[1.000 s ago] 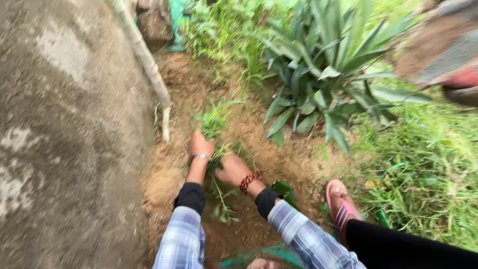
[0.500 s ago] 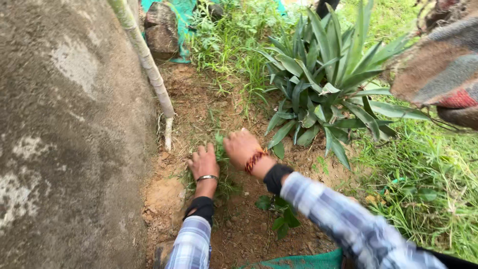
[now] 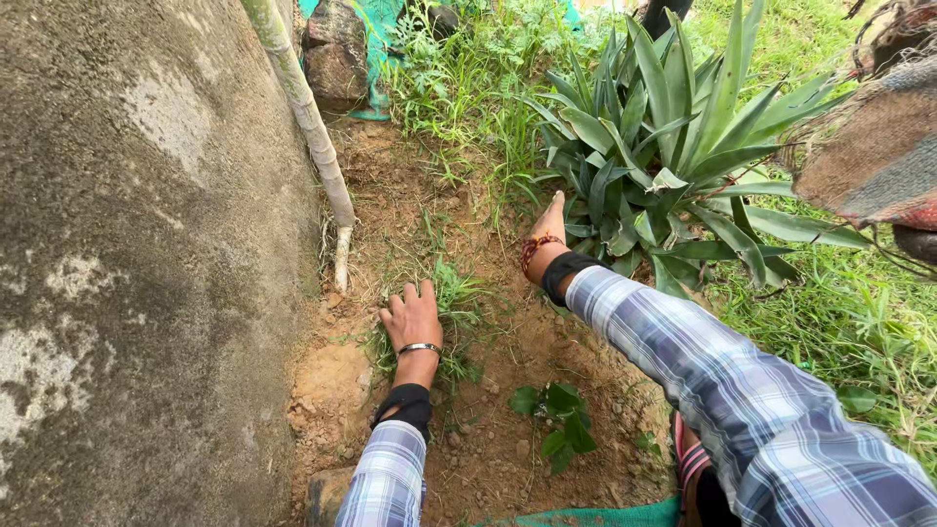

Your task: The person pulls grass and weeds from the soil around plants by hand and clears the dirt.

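Grass tuft [image 3: 451,293], beside left hand [image 3: 412,317]

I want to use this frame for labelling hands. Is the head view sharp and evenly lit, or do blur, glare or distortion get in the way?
Head view: soft, even daylight, no glare or hard shadows; left hand and right hand look sharp; the woven object at the right edge is close and blurred; the pipe bends slightly, suggesting wide-angle distortion.

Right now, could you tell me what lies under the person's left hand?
The left hand rests flat on a grass tuft growing from bare soil. Whatever lies directly beneath the palm is covered.
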